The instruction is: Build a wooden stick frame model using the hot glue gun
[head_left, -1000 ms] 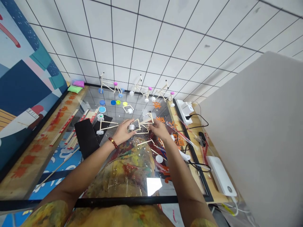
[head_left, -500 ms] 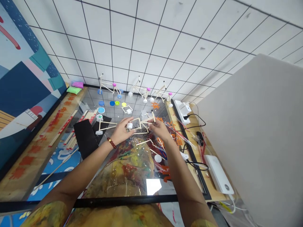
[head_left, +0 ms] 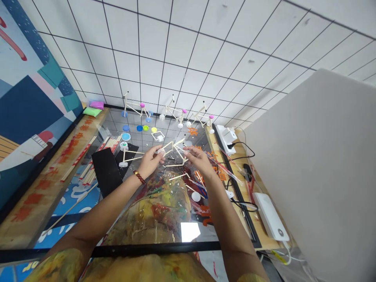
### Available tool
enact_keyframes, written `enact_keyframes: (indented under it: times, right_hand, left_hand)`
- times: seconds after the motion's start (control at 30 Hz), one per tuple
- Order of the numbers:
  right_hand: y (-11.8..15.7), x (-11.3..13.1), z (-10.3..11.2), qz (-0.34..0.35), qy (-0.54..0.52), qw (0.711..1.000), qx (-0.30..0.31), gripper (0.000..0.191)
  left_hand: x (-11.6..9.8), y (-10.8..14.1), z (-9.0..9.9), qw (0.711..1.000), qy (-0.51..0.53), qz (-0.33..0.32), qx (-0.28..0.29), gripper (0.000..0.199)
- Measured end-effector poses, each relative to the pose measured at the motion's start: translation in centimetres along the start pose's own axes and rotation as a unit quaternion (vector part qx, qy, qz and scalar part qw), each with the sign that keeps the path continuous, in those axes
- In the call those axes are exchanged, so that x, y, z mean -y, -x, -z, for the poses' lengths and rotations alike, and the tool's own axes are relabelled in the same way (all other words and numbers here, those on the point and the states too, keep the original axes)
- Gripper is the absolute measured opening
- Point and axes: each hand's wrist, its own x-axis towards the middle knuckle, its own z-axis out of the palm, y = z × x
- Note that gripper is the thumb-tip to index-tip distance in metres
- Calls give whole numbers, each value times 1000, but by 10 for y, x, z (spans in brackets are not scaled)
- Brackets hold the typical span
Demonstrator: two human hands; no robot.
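Above the glass tabletop, my left hand (head_left: pixel 150 161) pinches the white wheel (head_left: pixel 160 151) at one end of a small model tricycle frame (head_left: pixel 176 147) made of pale wooden sticks. At its other end, the closed fingers of my right hand (head_left: pixel 199 159) grip the frame's side; they partly hide what they touch there. A thin upright stick with a dark tip (head_left: pixel 185 137) rises from the frame. Left of my left hand lies another stick piece (head_left: pixel 132 159) with white wheels. Loose sticks (head_left: pixel 178 177) and a white round cap (head_left: pixel 196 196) lie nearer me.
Several stick models with pink seats (head_left: pixel 183 111) stand along the back by the tiled wall. Coloured caps (head_left: pixel 139 128) sit behind my left hand. Red-and-white stick bundles (head_left: pixel 96 160) and a black sheet (head_left: pixel 106 172) lie left. A power strip (head_left: pixel 226 135) and white box (head_left: pixel 270 216) are right.
The frame has turned and tilted between my hands, its dark-tipped stick shifting left. My left fingers have closed in over the white wheel, and my right hand has altered its grip.
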Motion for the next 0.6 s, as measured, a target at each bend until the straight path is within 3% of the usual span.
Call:
enact_keyframes:
  times: [0.2,0.37,0.6]
  right_hand:
    - [1,11,3,6,-52,997,50,54]
    - [-17,13,-8,26,-17,999,21,45]
    - [-36,16,-22,26,26,999,17,42]
  left_hand:
    - [-10,-2,1,984,145,102,-18,36]
    - [-12,-4,3,977,160,137,-43,23]
    - [-10,-5,9,989,46,120,-71,50]
